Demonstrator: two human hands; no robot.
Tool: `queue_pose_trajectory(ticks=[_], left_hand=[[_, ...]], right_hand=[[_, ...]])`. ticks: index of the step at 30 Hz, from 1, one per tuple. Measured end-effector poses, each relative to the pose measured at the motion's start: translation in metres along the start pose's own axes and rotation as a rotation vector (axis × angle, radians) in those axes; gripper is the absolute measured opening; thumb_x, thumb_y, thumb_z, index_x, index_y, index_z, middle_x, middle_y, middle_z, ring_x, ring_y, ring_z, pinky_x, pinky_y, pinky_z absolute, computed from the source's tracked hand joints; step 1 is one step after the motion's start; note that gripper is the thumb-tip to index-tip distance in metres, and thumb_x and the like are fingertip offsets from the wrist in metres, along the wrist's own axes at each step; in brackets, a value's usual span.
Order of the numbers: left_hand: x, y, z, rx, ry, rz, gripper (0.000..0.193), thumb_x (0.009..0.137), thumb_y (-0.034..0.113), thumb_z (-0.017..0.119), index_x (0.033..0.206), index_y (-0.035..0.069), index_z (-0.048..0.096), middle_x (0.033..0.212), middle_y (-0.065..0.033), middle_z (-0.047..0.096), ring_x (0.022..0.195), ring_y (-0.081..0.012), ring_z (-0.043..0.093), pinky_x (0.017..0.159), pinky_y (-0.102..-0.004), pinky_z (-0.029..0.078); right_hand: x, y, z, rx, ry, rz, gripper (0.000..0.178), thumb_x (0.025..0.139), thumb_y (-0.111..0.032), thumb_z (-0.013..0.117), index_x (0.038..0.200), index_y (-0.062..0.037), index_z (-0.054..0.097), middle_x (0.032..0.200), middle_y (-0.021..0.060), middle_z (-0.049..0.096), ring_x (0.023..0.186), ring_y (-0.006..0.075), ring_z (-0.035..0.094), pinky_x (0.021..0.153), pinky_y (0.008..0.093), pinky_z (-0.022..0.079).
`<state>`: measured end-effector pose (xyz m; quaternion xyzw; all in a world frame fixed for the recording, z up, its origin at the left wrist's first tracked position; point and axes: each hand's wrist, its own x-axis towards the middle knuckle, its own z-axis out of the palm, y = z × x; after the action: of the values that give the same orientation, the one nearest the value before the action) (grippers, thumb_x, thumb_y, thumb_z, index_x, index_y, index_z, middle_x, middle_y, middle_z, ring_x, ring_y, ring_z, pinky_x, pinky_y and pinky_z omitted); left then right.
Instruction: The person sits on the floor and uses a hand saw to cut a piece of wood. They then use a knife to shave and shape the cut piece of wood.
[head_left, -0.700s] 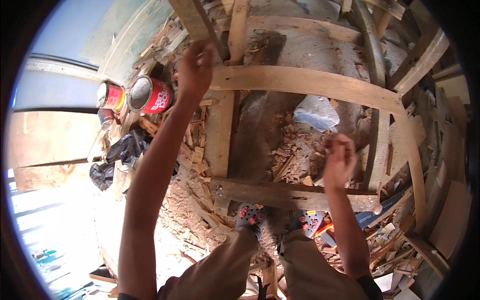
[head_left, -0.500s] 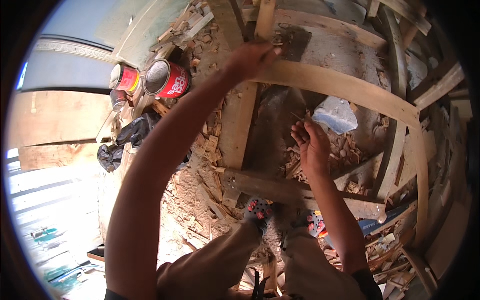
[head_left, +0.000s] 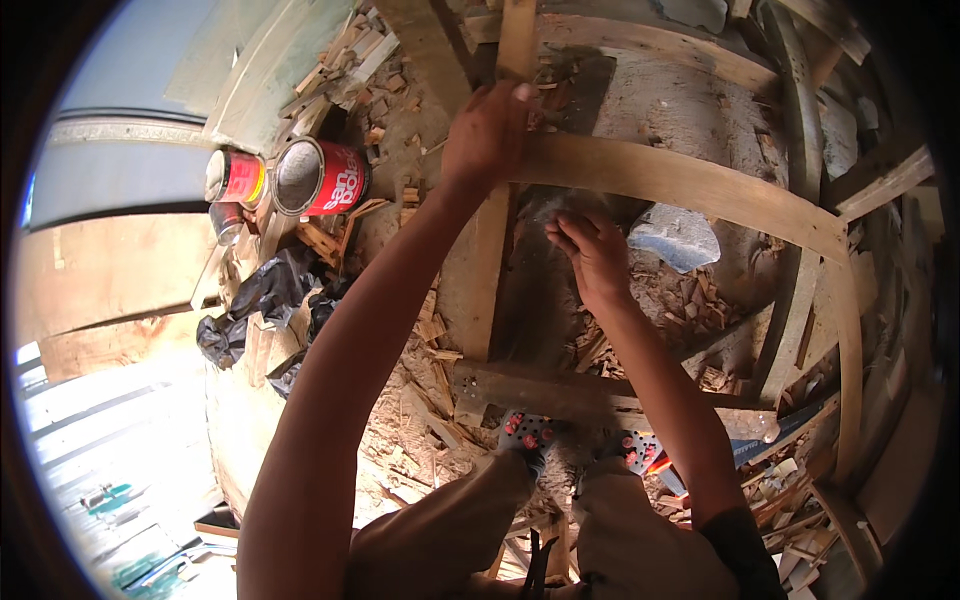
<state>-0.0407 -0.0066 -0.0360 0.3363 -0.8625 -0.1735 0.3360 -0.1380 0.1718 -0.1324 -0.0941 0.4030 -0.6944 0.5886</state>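
Observation:
My left hand is closed round the corner of a wooden frame, where an upright post meets the curved crosspiece. Its thumb points up along the post, and the far fingers are hidden. Lower and to the right, my right hand hangs in the frame's opening, just below the crosspiece. Those fingers are pinched together near the left wooden leg, and whatever they may hold is too small to make out. A lower rail of the frame crosses in front of my feet.
Red paint cans stand at the left beside a black plastic bag. A grey-blue slab lies inside the frame. Wood scraps and shavings cover much of the floor. More timber pieces crowd the right side.
My right hand has moved left and up, closer to the frame's left leg. My left hand has shifted slightly left and now wraps round the frame's corner. The view has shifted a little.

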Motion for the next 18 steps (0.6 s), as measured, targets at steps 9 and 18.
queue_pose_trajectory(ticks=[9,18], left_hand=[[-0.001,0.004,-0.001,0.022,0.056,-0.035,0.018,0.1,0.019,0.053,0.108,0.006,0.062,0.092,-0.0182,0.068,0.094,-0.0431,0.062,0.081,-0.052,0.049],[-0.001,0.013,-0.002,0.092,-0.017,-0.189,0.017,0.098,0.026,0.058,0.103,0.01,0.065,0.093,-0.0192,0.072,0.087,-0.0439,0.067,0.075,-0.0519,0.053]], right_hand=[[0.04,0.006,0.044,-0.122,-0.077,-0.14,0.023,0.093,-0.01,0.073,0.113,0.001,0.066,0.102,0.0067,0.071,0.085,0.0146,0.068,0.077,0.0298,0.055],[0.051,0.011,0.057,-0.249,-0.011,-0.42,0.028,0.092,-0.016,0.075,0.111,0.0014,0.066,0.103,0.0074,0.068,0.09,0.0145,0.063,0.076,0.0312,0.05]])
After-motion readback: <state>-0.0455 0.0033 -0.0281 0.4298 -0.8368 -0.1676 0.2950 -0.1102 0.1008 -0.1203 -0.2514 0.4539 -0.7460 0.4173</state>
